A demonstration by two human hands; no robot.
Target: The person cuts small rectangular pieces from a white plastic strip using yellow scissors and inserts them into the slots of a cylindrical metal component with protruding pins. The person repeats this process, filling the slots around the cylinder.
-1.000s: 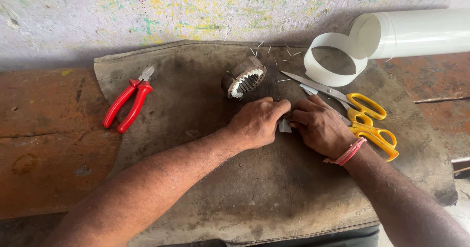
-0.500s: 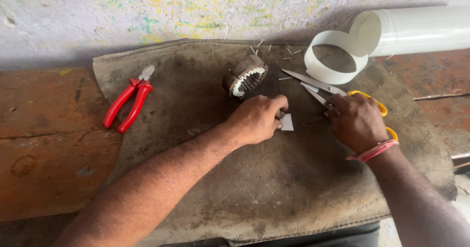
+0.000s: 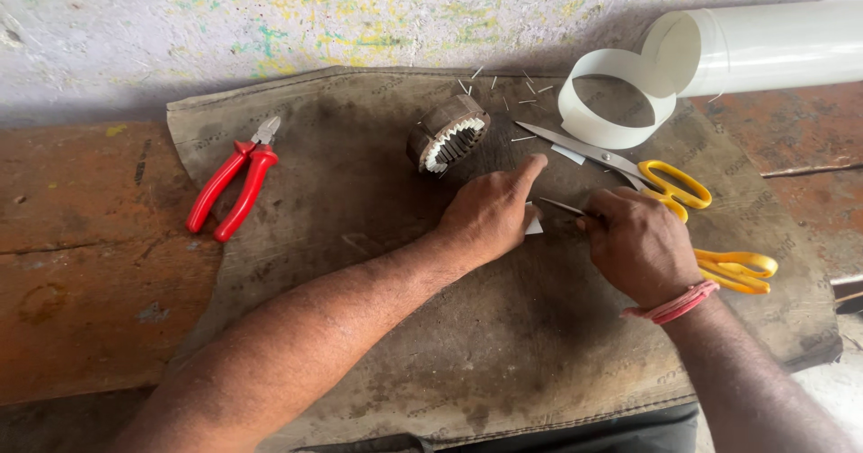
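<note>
The right hand covered most of the thin metal tool it gripped, so only a pointed tip showed and its kind could not be told. The left hand hid nearly all of a small white piece, leaving one corner in sight. The white roll ran off the right edge. One pair of yellow-handled scissors lay partly behind the right wrist, blades unseen. The thin bits scattered on the mat were too small to identify.
</note>
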